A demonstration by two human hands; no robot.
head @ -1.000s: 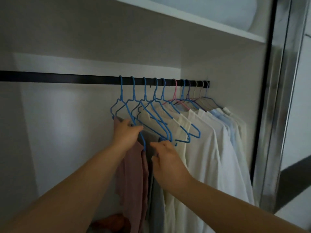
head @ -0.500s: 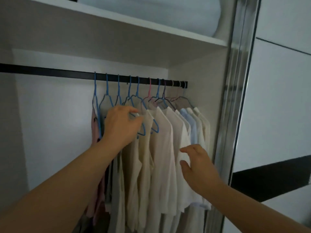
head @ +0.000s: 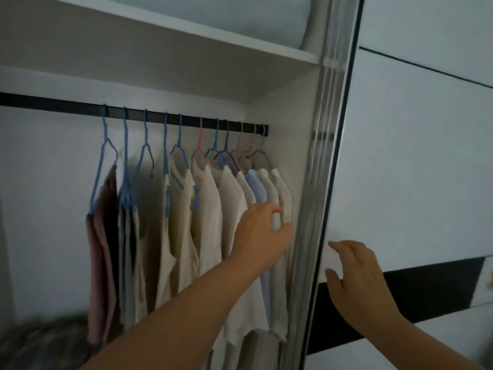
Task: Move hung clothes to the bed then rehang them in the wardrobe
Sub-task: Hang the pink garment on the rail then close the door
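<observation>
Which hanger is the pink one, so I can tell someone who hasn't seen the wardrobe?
Find the black rail under the white shelf. Count the hanger hooks from the left: the pink hanger is sixth, just past five blue ones and carrying a pale shirt. It is the only pink hook; those on either side are blue.

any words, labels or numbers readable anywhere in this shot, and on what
None: no text shows anywhere.
Clothes: no print or tag to read.
Hangers: plain.
Wardrobe door: plain panels, no lettering.
Bundle on the shelf: no label visible.
</observation>
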